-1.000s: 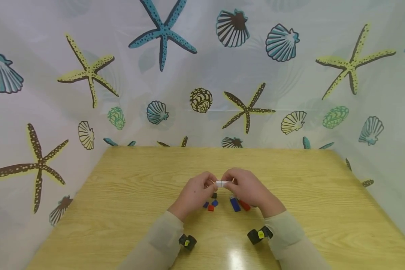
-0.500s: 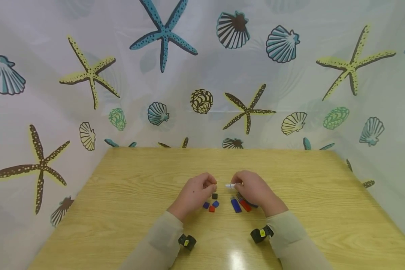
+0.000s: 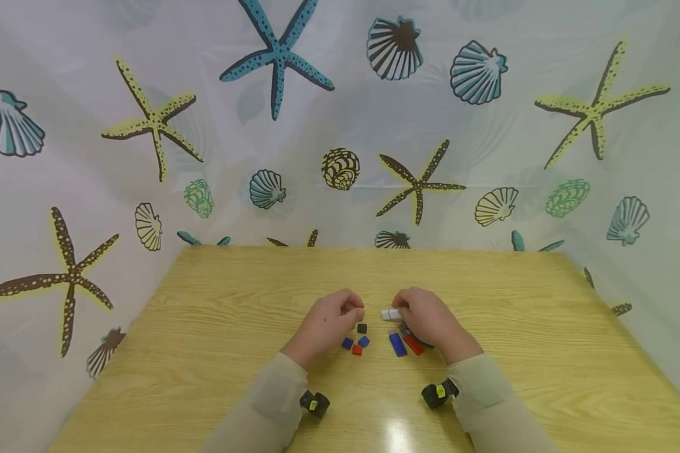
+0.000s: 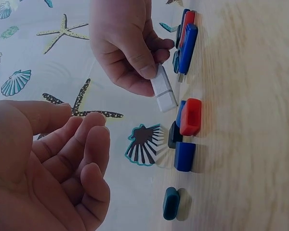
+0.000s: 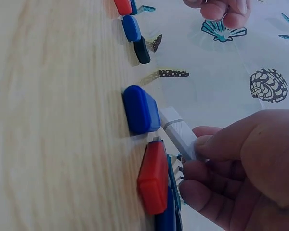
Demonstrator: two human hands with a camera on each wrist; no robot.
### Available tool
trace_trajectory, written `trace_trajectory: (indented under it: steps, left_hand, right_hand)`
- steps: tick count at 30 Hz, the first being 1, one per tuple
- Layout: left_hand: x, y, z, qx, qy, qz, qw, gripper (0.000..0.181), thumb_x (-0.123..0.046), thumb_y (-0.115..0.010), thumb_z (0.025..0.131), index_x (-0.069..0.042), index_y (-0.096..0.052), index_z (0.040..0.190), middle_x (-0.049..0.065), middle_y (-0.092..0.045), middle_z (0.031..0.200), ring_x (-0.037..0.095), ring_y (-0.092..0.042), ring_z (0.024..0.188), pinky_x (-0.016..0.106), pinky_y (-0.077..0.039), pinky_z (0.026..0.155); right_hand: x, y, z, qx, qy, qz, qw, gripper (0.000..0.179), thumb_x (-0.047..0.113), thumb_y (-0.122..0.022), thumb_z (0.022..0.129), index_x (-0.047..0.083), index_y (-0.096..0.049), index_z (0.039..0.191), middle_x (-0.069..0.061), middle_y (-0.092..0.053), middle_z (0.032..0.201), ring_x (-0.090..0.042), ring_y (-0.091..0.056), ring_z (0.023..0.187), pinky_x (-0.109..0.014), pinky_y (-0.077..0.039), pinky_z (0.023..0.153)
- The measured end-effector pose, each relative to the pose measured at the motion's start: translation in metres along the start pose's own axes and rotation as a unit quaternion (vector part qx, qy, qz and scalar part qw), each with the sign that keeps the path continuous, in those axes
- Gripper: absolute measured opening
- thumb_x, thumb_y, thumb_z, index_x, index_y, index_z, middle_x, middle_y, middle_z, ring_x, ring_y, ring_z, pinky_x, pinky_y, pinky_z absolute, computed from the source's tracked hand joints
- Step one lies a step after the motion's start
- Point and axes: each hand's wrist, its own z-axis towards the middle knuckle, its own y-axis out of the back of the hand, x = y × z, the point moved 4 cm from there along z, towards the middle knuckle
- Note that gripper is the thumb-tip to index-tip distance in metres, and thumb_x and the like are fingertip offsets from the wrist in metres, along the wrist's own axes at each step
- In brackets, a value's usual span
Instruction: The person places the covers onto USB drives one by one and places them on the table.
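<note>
My right hand [image 3: 427, 318] pinches a white USB flash drive [image 3: 390, 314] between thumb and fingers. The drive looks capped, with a thin seam across it in the left wrist view. My left hand [image 3: 328, 321] has loosely curled fingers and holds nothing. Below it lie small flash drive caps: a black cap [image 3: 362, 328], a red cap [image 3: 357, 350] and blue ones, including a blue cap [image 4: 185, 157]. A dark teal cap [image 4: 171, 203] lies apart from them. Under my right hand are a blue flash drive [image 3: 397, 344] and a red flash drive [image 3: 413, 343], with darker drives partly hidden behind.
The caps and uncapped drives lie in two small groups on the wooden table [image 3: 249, 296]. A white curtain [image 3: 340, 126] printed with starfish and shells hangs behind and at both sides. Each wrist wears a small black camera, such as the left camera [image 3: 315, 404].
Both hands were on the white flash drive. My left hand let go, and my right hand moved it a little to the right, then slightly down. The left hand stayed nearly in place.
</note>
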Motion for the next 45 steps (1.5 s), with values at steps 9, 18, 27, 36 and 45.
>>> trace_trajectory:
  steps: [9, 18, 27, 36, 45]
  left_hand:
    - [0.000, -0.001, 0.000, 0.003, 0.005, -0.007, 1.0000, 0.010, -0.030, -0.059, 0.103, -0.022, -0.064, 0.107, -0.008, -0.066, 0.097, 0.015, -0.063, 0.086, 0.036, -0.052, 0.075]
    - [0.003, -0.007, 0.002, 0.028, 0.014, 0.047, 0.9984, 0.018, -0.029, -0.057, 0.104, -0.018, -0.067, 0.114, -0.001, -0.068, 0.103, 0.017, -0.059, 0.080, 0.038, -0.050, 0.074]
    - [0.006, -0.019, 0.003, 0.061, -0.014, 0.182, 0.9812, 0.029, -0.019, -0.052, 0.107, -0.014, -0.067, 0.132, 0.002, -0.060, 0.125, 0.014, -0.058, 0.100, 0.038, -0.050, 0.093]
    - [0.006, -0.028, 0.001, 0.084, -0.033, 0.285, 0.9544, 0.035, -0.016, -0.055, 0.105, -0.015, -0.062, 0.139, 0.006, -0.053, 0.126, 0.018, -0.052, 0.107, 0.034, -0.050, 0.091]
    - [0.011, -0.026, 0.002, 0.067, -0.022, 0.287, 0.9553, 0.016, -0.014, -0.060, 0.101, -0.020, -0.071, 0.111, -0.002, -0.054, 0.102, 0.015, -0.050, 0.089, 0.033, -0.048, 0.079]
  right_hand:
    - [0.000, 0.000, 0.000, -0.011, 0.010, -0.005, 0.9999, 0.017, 0.005, -0.063, 0.097, 0.007, -0.073, 0.111, -0.008, -0.067, 0.108, -0.029, -0.064, 0.106, -0.048, -0.051, 0.093]
    - [-0.001, 0.006, 0.000, -0.023, 0.020, -0.001, 0.9995, 0.014, 0.008, -0.064, 0.097, 0.008, -0.073, 0.109, -0.006, -0.066, 0.105, -0.027, -0.064, 0.100, -0.047, -0.052, 0.090]
    - [-0.004, 0.009, -0.001, -0.020, 0.013, 0.013, 0.9996, 0.015, 0.011, -0.065, 0.098, 0.008, -0.072, 0.111, -0.005, -0.065, 0.106, -0.025, -0.064, 0.099, -0.047, -0.051, 0.089]
    - [-0.003, 0.011, -0.003, -0.021, 0.017, 0.025, 0.9993, 0.016, 0.013, -0.066, 0.098, 0.008, -0.072, 0.111, -0.004, -0.064, 0.106, -0.026, -0.064, 0.099, -0.047, -0.051, 0.089]
    - [-0.002, 0.011, -0.003, -0.010, 0.004, 0.036, 0.9993, 0.017, 0.013, -0.064, 0.099, 0.009, -0.071, 0.113, -0.004, -0.064, 0.108, -0.024, -0.063, 0.099, -0.048, -0.051, 0.090]
